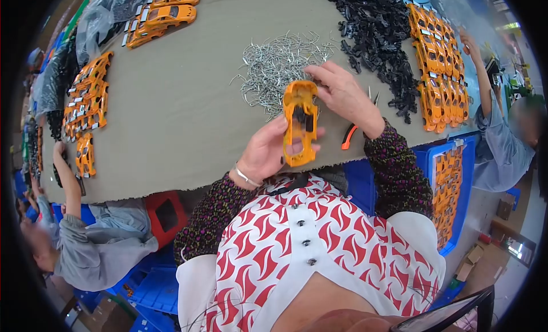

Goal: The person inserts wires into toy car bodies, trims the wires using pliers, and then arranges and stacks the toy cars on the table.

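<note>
An orange toy car body shell (301, 150) is gripped in my left hand (264, 148), its hollow inside turned toward me. Inside the shell sits a black part (309, 123). My right hand (344, 95) is at the far end of the shell, by the edge of a tangled heap of bent metal wires (268, 69). Its index finger and thumb look apart, and I make out nothing between them. Just right of the shell, pliers with orange-red handles (349, 137) lie on the table, partly hidden by my right wrist.
Black plastic parts (377, 43) are heaped right of the wires. Rows of orange car shells (439, 69) stand at the right, and more shells (88, 98) at the left. A blue crate (460, 218) is beside the table (171, 103). Co-workers sit on both sides.
</note>
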Demonstrator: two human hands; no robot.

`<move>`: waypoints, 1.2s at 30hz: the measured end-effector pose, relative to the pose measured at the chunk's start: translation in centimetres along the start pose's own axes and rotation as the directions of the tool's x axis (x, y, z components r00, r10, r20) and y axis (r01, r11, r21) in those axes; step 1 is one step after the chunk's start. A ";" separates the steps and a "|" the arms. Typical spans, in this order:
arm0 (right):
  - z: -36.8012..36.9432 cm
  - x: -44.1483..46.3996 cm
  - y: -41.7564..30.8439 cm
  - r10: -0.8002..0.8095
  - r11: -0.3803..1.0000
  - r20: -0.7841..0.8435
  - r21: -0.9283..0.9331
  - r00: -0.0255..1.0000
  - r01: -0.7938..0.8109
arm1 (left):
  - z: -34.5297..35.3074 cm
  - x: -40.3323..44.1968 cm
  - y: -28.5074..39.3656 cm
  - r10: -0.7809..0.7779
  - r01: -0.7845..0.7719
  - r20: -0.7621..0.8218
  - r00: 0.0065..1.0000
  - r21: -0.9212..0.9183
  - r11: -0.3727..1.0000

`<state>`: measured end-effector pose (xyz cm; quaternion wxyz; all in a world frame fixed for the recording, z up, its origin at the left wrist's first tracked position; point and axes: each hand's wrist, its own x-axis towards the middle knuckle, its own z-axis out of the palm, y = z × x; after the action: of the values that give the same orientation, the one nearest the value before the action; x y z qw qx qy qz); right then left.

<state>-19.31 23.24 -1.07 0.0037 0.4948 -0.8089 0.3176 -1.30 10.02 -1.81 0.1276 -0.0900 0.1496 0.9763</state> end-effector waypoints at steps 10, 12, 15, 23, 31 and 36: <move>0.1 1.2 -0.9 0.197 0.937 0.039 0.288 0.980 -0.200 | -1.1 -2.0 4.1 0.293 -0.283 -0.048 0.955 0.154 0.947; 1.1 1.0 -0.3 0.120 0.967 -0.004 0.225 0.993 -0.116 | -1.2 -2.2 4.3 0.308 -0.292 -0.073 0.949 0.175 0.940; 1.9 1.0 0.0 -0.048 0.995 -0.073 0.079 0.996 0.054 | -1.1 -1.9 4.7 0.300 -0.275 -0.088 0.950 0.223 0.935; -0.1 1.5 -0.5 0.309 0.688 0.091 0.666 0.947 -0.289 | -0.9 -1.7 5.9 0.191 -0.169 -0.064 0.980 0.255 0.952; 0.4 1.5 -2.9 0.295 0.557 -0.041 0.819 0.955 -0.137 | 0.4 0.7 5.8 0.232 -0.228 0.007 0.973 0.215 0.950; 1.7 1.1 -3.5 0.376 0.279 -0.009 0.955 0.926 -0.104 | 0.6 1.8 5.1 0.179 -0.175 0.004 0.984 0.240 0.955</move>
<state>-16.52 20.41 -0.27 -0.2379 0.2335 -0.5303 0.7796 -4.51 5.90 -0.24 0.0481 -0.0687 0.2747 0.9579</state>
